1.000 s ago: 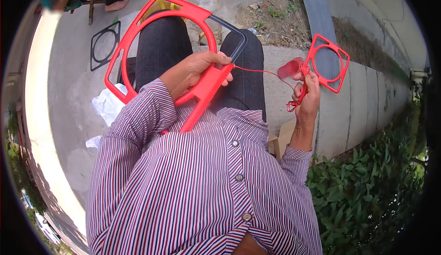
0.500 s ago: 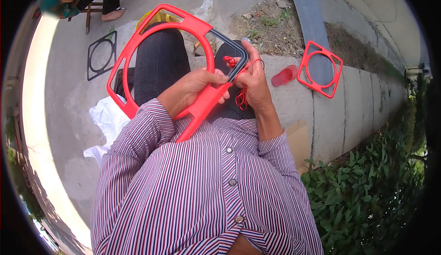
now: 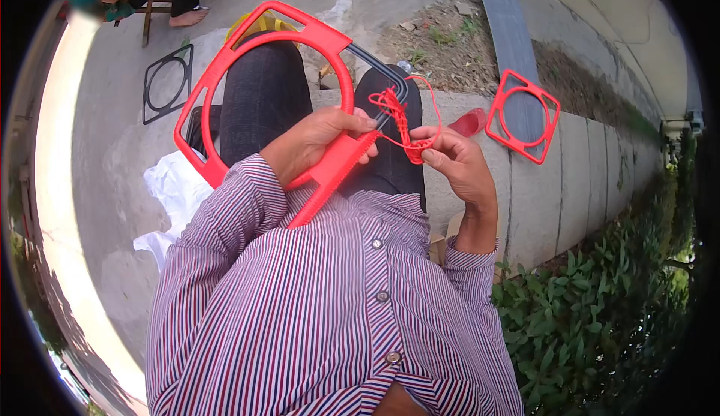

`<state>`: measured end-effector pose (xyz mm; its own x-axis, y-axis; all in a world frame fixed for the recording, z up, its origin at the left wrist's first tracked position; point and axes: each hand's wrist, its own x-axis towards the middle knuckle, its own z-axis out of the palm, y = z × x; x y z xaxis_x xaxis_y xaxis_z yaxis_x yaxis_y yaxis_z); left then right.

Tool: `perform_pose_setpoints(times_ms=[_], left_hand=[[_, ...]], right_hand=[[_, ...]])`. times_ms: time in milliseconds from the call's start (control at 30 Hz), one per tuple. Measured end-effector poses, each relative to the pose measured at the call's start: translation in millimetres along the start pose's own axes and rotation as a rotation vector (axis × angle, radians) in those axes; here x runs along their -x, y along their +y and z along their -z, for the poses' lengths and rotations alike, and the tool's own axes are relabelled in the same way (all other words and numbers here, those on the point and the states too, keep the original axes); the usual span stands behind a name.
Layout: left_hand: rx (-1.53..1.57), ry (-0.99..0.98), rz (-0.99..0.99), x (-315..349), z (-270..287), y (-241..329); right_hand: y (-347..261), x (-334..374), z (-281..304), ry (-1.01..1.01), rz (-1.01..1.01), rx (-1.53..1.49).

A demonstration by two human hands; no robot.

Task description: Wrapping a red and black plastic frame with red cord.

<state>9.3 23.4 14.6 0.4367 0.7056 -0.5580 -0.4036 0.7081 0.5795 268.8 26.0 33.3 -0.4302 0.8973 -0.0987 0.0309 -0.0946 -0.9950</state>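
Observation:
Across my lap lies a red plastic frame [image 3: 327, 39] with a large round opening. A bare black section [image 3: 388, 80] forms one corner, and red cord covers the sides next to it or they are red plastic; I cannot tell which. My left hand [image 3: 324, 135] grips the frame where black meets red, thumb on top. A bundle of thin red cord [image 3: 397, 115] hangs at the black corner. My right hand [image 3: 456, 160], right of the frame, pinches part of this cord between thumb and fingers. One strand loops up and back to the frame.
A similar red frame [image 3: 489, 125] stands on the pavement at right, beside a red shoe [image 3: 469, 121]. A black frame [image 3: 148, 90] lies at left, near white cloth [image 3: 174, 195]. Leafy bushes [image 3: 577, 326] grow at lower right. Another person's foot [image 3: 189, 18] shows at upper left.
My right hand has moved away from the black corner, to the right and down, drawing the cord out with it. My left hand keeps its grip on the frame.

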Motion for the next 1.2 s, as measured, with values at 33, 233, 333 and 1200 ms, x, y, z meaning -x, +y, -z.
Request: perform_pose_setpoints(times_ms=[33,233,333,1200], left_hand=[[0.012,0.005,-0.005,-0.5,-0.8,0.1],[0.033,0.029,-0.016,2.9,-1.0,3.6],[0.052,0.009,-0.014,0.4,1.7,3.7],[0.081,0.125,-0.02,-9.6,6.7,-0.4]], right_hand=[[1.0,14.2,13.5,-0.182,-0.117,0.061],[41.6,90.1,89.8,0.019,0.285,-0.974],[54.5,94.0,98.0,0.435,0.25,-1.017],[44.4,-3.8,12.6,0.512,-0.271,-0.296]])
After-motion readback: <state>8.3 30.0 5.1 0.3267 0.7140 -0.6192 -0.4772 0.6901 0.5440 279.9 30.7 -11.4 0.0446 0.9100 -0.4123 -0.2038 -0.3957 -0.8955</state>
